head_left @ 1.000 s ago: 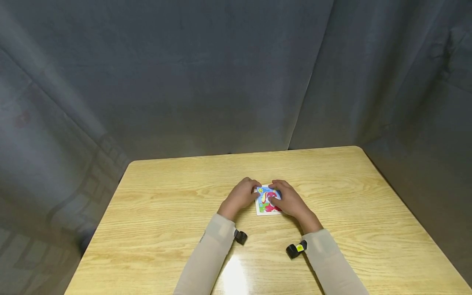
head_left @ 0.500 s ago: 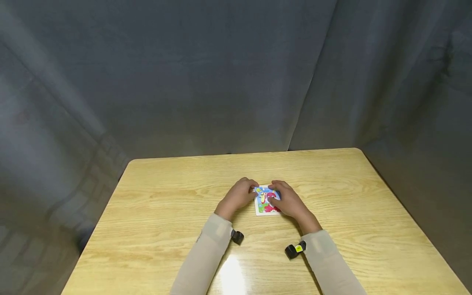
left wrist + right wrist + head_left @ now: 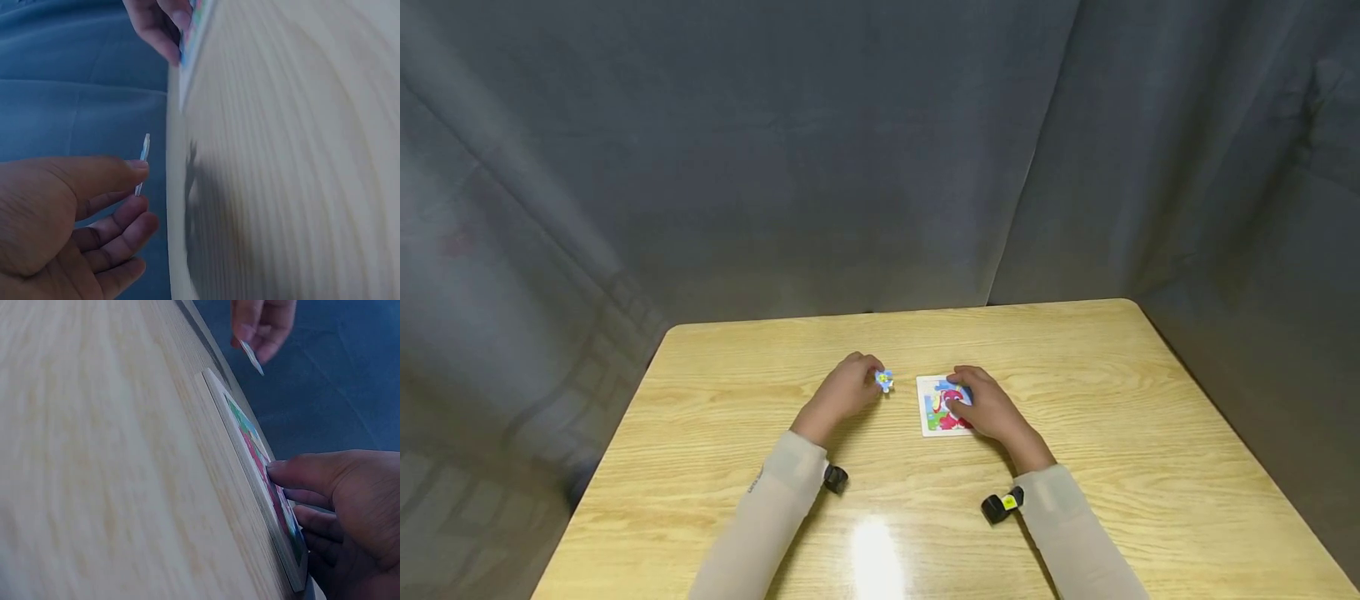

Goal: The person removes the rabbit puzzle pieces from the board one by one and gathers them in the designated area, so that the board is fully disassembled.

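Observation:
In the head view my left hand [image 3: 844,390] pinches a loose jigsaw piece [image 3: 883,381], light blue with a yellow flower, between thumb and fingertips. The left wrist view shows the piece [image 3: 143,164] edge-on, above the table. To its right lies a small square jigsaw puzzle with a white frame [image 3: 923,412] and a pink cartoon picture. A gap shows at its upper left corner. My right hand [image 3: 988,408] holds the puzzle at its right side. Its thumb [image 3: 284,470] presses on the picture, while the fingers reach past the far edge, partly hidden.
The puzzle lies on a light wood-grain table [image 3: 737,433] with rounded far corners. Dark grey curtains [image 3: 820,167] hang behind it and along both sides. A small black wrist camera [image 3: 835,478] sits on the left sleeve and another camera [image 3: 997,507] on the right.
My left hand has lifted the flower piece out of the puzzle's upper left corner and carried it left, leaving a gap there. The right hand has stayed in place on the puzzle.

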{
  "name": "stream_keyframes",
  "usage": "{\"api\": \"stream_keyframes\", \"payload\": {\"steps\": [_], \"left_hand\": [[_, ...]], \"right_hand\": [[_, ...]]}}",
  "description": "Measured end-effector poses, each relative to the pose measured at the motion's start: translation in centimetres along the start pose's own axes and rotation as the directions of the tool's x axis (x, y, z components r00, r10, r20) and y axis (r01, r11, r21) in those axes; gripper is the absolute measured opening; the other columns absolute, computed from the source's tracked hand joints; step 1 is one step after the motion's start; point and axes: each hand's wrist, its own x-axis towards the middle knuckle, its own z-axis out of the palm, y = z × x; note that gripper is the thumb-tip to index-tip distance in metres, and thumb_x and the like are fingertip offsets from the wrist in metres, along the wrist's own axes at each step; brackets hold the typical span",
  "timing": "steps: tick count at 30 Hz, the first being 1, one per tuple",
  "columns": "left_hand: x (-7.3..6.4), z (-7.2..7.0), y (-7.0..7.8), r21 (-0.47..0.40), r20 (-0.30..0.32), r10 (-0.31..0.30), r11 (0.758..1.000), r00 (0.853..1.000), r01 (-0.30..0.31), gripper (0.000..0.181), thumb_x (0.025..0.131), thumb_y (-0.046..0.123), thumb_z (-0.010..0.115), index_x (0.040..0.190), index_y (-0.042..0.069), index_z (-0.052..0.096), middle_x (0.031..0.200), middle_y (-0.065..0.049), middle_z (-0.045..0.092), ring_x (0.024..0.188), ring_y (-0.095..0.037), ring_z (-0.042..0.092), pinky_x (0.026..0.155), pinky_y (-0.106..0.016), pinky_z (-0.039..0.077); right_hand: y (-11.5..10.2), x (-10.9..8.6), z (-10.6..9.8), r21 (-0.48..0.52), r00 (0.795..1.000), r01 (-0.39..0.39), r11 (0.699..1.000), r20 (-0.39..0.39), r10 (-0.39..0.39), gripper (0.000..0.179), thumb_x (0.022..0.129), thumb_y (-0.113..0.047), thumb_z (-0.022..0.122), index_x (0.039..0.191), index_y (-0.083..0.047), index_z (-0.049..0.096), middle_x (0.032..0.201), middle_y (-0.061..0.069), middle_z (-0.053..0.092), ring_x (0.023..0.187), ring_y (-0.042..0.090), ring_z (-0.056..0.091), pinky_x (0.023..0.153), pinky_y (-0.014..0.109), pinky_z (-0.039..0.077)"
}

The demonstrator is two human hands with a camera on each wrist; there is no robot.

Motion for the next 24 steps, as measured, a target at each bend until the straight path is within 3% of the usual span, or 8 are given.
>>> {"api": "stream_keyframes", "payload": {"steps": [7,14,19,24], "left_hand": [[-1.5,-1.4,-2.2,0.092,-0.001,-0.045,0.995,0.999,0.044,0.027,0.093,0.018,0.066,0.119,0.011,0.062,0.105,-0.003,0.057,0.091,-0.017,0.058,0.079,-0.033,0.051],[-3.4,-2.7,-4.9,0.143,0.005,-0.026,0.989,1.0,0.025,0.024,0.093,0.014,0.066,0.115,0.008,0.062,0.1,-0.003,0.057,0.085,-0.015,0.057,0.075,-0.032,0.052],[-5.4,-4.3,-7.2,0.168,0.012,-0.022,0.986,1.0,0.019,0.023,0.092,0.013,0.067,0.114,0.006,0.061,0.1,-0.005,0.058,0.085,-0.016,0.058,0.075,-0.033,0.052],[-6.8,-5.8,-9.3,0.198,0.004,-0.032,0.98,0.999,0.031,0.022,0.091,0.012,0.069,0.111,0.005,0.061,0.093,-0.003,0.055,0.076,-0.015,0.052,0.068,-0.032,0.049]], "right_hand": [[0.0,0.0,-0.2,-0.003,1.0,-0.011,1.0,0.015,0.011,0.046,0.089,-0.02,0.069,0.13,-0.002,0.058,0.146,0.017,0.042,0.136,0.04,0.035,0.11,0.055,0.028],[0.0,0.0,-0.2,0.001,1.0,-0.018,1.0,0.012,0.018,0.046,0.09,-0.02,0.069,0.13,-0.002,0.058,0.146,0.018,0.041,0.136,0.04,0.034,0.11,0.055,0.028],[-0.1,0.0,-0.1,0.008,1.0,-0.016,1.0,0.008,0.016,0.045,0.09,-0.02,0.069,0.13,-0.002,0.058,0.146,0.018,0.041,0.136,0.04,0.035,0.111,0.055,0.028],[0.0,0.0,-0.1,0.01,1.0,-0.007,1.0,0.0,0.007,0.045,0.089,-0.02,0.069,0.129,-0.003,0.058,0.146,0.018,0.042,0.136,0.039,0.035,0.111,0.054,0.028]]}}
